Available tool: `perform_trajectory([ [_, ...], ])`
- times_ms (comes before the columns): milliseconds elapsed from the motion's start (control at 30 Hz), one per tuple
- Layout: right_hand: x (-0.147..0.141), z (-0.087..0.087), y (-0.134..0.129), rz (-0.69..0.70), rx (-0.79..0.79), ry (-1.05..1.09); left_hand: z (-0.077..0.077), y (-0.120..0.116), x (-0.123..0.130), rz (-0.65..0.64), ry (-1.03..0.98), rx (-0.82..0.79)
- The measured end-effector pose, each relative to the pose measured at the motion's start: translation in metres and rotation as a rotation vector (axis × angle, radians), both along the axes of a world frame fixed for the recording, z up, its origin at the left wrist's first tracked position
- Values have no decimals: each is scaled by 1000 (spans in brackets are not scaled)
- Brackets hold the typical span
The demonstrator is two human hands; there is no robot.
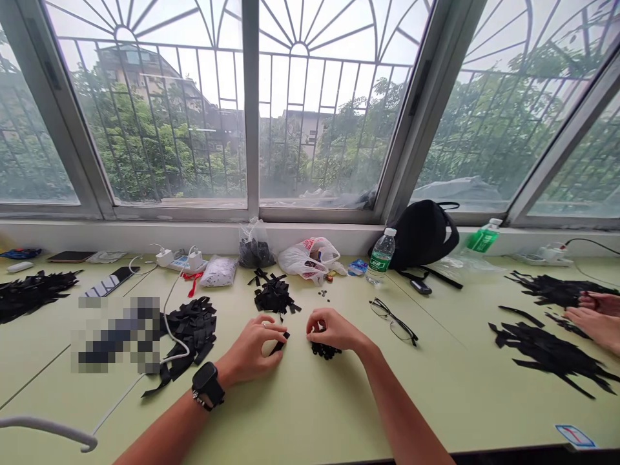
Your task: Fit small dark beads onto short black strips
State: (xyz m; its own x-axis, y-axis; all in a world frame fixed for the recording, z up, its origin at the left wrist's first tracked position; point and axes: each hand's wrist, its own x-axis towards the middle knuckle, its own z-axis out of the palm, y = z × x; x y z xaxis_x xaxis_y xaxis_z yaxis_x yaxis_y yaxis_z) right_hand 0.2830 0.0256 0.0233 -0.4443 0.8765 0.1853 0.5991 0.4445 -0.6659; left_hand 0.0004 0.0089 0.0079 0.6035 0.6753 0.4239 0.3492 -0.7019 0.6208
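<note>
My left hand [254, 349], with a black watch on its wrist, is closed round a short black fabric strip [279, 343] just above the table. To its right, my right hand [333, 329] has its fingers pinched together over a small heap of little black round pieces [325, 351]. Whatever those fingertips hold is too small to make out. Beyond both hands lies a pile of black strips [274, 294]. A larger pile of similar strips [194, 329] spreads out left of my left hand.
Eyeglasses [394, 321] lie to the right, near a water bottle [382, 257] and a black bag [421, 236]. A white cable [169, 303] crosses the left side. At the far right, another person's hands [598, 316] work by more black strips [552, 355].
</note>
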Motion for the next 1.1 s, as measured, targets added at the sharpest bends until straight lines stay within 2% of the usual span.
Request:
perform_trajectory([
  [167,-4,0,-1,-10,21,-23,5,2,-2,34,13,-21],
  [300,-3,0,-1,-15,17,-20,0,7,-7,-25,60,-3],
  [433,-3,0,-2,-22,11,-27,-3,6,-8,4,62,28],
  [767,1,-2,-1,-28,-15,-74,9,1,-5,0,105,58],
  [967,1,-6,0,-34,-6,-79,8,2,-6,15,145,105],
  [1100,-8,-2,-2,-48,37,-24,6,3,-6,43,179,126],
])
